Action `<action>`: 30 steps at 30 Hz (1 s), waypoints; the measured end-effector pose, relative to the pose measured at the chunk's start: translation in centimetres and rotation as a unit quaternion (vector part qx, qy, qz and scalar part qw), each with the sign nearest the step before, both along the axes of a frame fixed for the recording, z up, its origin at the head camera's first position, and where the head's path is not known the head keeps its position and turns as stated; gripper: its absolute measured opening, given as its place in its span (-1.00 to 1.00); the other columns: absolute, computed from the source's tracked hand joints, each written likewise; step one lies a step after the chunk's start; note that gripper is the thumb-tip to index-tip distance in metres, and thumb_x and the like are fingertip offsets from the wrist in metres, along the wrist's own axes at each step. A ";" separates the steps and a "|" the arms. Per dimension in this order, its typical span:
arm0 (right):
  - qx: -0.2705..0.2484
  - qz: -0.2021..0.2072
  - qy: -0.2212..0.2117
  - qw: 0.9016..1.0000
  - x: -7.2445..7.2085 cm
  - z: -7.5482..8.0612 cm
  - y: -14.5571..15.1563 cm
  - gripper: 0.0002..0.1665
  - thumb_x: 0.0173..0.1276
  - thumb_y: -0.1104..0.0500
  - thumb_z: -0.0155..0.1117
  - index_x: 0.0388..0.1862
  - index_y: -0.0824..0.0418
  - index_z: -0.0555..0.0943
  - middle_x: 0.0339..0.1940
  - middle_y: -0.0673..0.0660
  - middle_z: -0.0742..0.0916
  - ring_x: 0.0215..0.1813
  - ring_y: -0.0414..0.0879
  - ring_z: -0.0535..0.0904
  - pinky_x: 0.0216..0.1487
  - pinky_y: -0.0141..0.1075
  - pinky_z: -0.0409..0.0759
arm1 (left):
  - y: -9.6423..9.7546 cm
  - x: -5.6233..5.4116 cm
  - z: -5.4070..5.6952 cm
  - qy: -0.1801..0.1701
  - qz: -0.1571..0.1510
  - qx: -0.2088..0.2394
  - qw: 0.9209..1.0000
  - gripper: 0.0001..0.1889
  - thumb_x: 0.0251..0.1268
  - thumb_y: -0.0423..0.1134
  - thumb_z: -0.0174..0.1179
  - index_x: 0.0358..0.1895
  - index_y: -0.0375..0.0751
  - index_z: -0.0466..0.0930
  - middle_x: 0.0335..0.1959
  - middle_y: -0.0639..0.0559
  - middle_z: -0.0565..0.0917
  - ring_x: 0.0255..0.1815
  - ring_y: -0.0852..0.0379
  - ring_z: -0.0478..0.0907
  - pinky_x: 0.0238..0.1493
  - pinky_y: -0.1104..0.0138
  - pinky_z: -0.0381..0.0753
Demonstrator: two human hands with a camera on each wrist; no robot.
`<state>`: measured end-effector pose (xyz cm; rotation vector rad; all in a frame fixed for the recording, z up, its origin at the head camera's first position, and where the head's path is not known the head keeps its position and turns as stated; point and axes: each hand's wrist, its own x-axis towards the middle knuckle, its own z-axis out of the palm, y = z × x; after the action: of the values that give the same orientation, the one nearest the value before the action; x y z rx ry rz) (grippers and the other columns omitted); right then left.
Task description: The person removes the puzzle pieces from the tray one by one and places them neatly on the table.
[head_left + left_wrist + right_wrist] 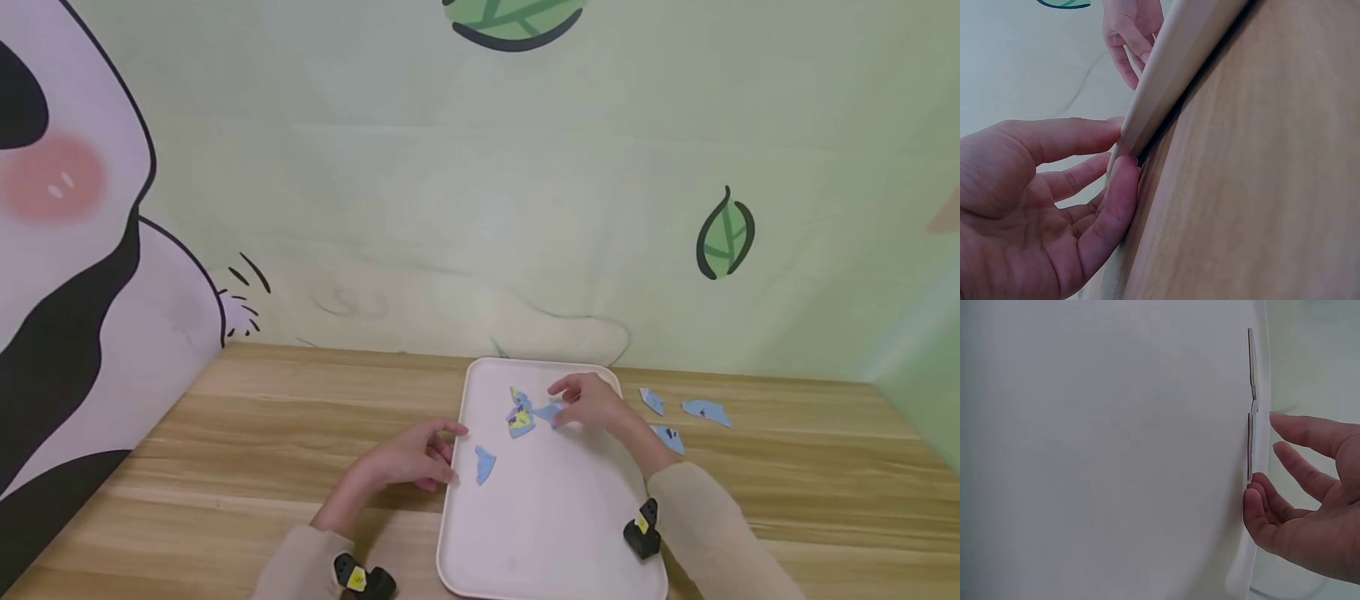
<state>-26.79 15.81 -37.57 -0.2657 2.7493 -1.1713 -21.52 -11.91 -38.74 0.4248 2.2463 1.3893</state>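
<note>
A white tray (555,517) lies on the table. My left hand (412,454) holds its left edge, the index fingertip at the rim and the thumb (1124,187) against the outer side. Over the tray's far right part, my right hand (592,400) pinches the edge of a blue puzzle piece (548,412), which lies about flat. Just left of it are joined blue and yellow puzzle pieces (521,417); whether the two touch I cannot tell. A single blue piece (485,464) lies near the tray's left rim. The right hand's fingers (1263,497) partly hide the held piece's end.
To the right of the tray, several loose blue pieces (705,412) lie on the wooden table (810,483). A wall with painted leaves (725,237) and a panda stands behind the table, close to the tray's far edge.
</note>
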 end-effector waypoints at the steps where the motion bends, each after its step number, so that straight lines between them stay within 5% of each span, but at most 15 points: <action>1: 0.007 0.000 0.002 1.000 0.0 0.0 0.0 -0.52 -0.09 0.33 0.42 -0.10 0.38 0.57 -0.19 0.27 0.60 -0.12 0.04 0.46 -0.09 -0.17 0.45 | 0.0 0.0 0.0 0.000 0.000 0.000 1.000 -0.37 -0.05 -0.50 0.27 0.19 -0.30 0.29 -0.30 -0.15 0.45 -0.41 0.09 0.47 -0.44 0.26 0.60; 16: 0.089 0.008 0.036 0.995 -0.1 0.0 -1.2 -0.55 -0.12 0.37 0.38 -0.14 0.36 0.58 -0.32 0.22 0.61 -0.25 0.01 0.48 -0.17 -0.18 0.48 | -0.1 -0.2 0.1 0.001 -0.003 -0.002 1.000 -0.38 -0.04 -0.48 0.28 0.19 -0.30 0.30 -0.31 -0.14 0.46 -0.41 0.09 0.46 -0.44 0.27 0.60; 30: 0.083 0.000 0.052 0.995 -0.3 -0.3 -1.6 -0.69 -0.20 0.37 0.43 -0.36 0.32 0.63 -0.36 0.14 0.62 -0.26 -0.03 0.44 -0.16 -0.21 0.43 | -0.4 -0.3 -0.3 0.003 0.001 0.003 1.000 -0.38 -0.05 -0.50 0.28 0.17 -0.31 0.31 -0.33 -0.14 0.46 -0.43 0.10 0.47 -0.46 0.29 0.60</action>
<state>-27.12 14.25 -37.88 -0.3166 2.9154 -0.9479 -21.79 -12.31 -38.99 0.4285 2.2477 1.3982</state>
